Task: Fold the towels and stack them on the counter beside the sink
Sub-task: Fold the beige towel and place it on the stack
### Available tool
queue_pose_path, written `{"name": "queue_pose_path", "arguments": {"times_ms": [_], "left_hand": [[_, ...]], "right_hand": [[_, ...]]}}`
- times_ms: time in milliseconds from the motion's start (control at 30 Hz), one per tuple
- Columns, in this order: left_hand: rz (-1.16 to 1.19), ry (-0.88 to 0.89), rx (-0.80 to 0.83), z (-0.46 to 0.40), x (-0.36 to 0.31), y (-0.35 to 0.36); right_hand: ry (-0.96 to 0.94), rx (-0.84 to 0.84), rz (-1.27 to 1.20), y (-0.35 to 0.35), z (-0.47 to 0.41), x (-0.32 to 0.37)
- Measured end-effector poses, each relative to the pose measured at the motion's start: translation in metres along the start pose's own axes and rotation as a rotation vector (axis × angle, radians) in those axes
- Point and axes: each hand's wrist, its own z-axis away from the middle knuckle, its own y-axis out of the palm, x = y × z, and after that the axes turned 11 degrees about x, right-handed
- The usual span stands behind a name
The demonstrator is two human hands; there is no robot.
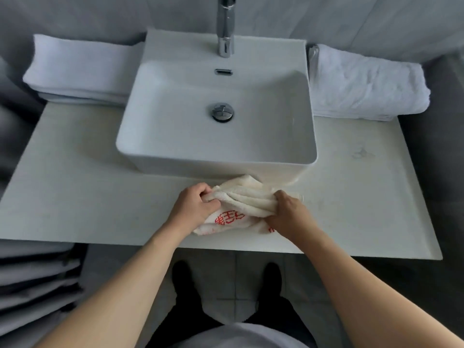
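The cream towel with red print (247,204) lies bunched on the tabletop (88,197), just in front of the sink (218,151). The left hand (192,207) has a closed grip on its left end, and the right hand (288,213) has a closed grip on its right end. Folded white towels (77,71) lie left of the sink, and another white towel (366,84) lies at the right.

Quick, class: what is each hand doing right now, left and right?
Left hand: grips the cream towel at its left end.
Right hand: grips the same towel's right end.
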Motion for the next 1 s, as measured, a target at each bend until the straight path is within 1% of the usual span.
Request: {"name": "queue_pose_path", "arguments": {"times_ms": [67, 200, 267, 367, 400, 500, 600, 667, 700, 733, 800, 833, 867, 900, 933, 967, 1000], "left_hand": [[0.014, -0.006, -0.028, 0.006, 0.023, -0.041], [0.071, -0.05, -0.151, 0.02, 0.063, -0.112], [0.079, -0.073, -0.218, 0.027, 0.079, -0.143], [0.125, -0.122, -0.394, 0.047, 0.102, -0.193], [0.144, -0.128, -0.445, 0.053, 0.11, -0.212], [0.199, -0.118, -0.565, 0.073, 0.134, -0.269], [0.249, -0.109, -0.613, 0.074, 0.163, -0.32], [0.259, -0.122, -0.554, 0.062, 0.188, -0.342], [0.243, -0.159, -0.483, 0.055, 0.202, -0.351], [0.192, -0.227, -0.37, 0.047, 0.216, -0.357], [0.048, -0.365, -0.029, 0.037, 0.243, -0.36], [-0.023, -0.416, 0.147, 0.035, 0.254, -0.359], [-0.078, -0.45, 0.264, 0.034, 0.264, -0.357], [-0.103, -0.474, 0.309, 0.031, 0.27, -0.356], [-0.094, -0.482, 0.29, 0.029, 0.272, -0.357], [-0.056, -0.472, 0.215, 0.026, 0.273, -0.357], [-0.005, -0.448, 0.095, 0.022, 0.273, -0.358]], "right_hand": [[-0.014, 0.013, -0.03, 0.021, -0.005, 0.044], [-0.057, 0.056, -0.041, 0.057, -0.018, 0.124], [-0.093, 0.13, -0.052, 0.07, -0.025, 0.159], [-0.242, 0.314, 0.031, 0.083, -0.038, 0.216], [-0.299, 0.339, 0.051, 0.086, -0.044, 0.236], [-0.455, 0.291, 0.094, 0.1, -0.058, 0.305], [-0.565, 0.203, 0.1, 0.12, -0.075, 0.359], [-0.569, 0.143, 0.185, 0.13, -0.095, 0.381], [-0.543, 0.143, 0.267, 0.135, -0.107, 0.387], [-0.48, 0.205, 0.374, 0.141, -0.118, 0.389], [-0.319, 0.474, 0.581, 0.151, -0.134, 0.388], [-0.247, 0.614, 0.62, 0.156, -0.14, 0.389], [-0.187, 0.696, 0.579, 0.16, -0.145, 0.391], [-0.139, 0.697, 0.479, 0.162, -0.151, 0.394], [-0.105, 0.619, 0.357, 0.162, -0.157, 0.399], [-0.091, 0.493, 0.251, 0.162, -0.163, 0.405], [-0.085, 0.349, 0.178, 0.162, -0.171, 0.412]]}}
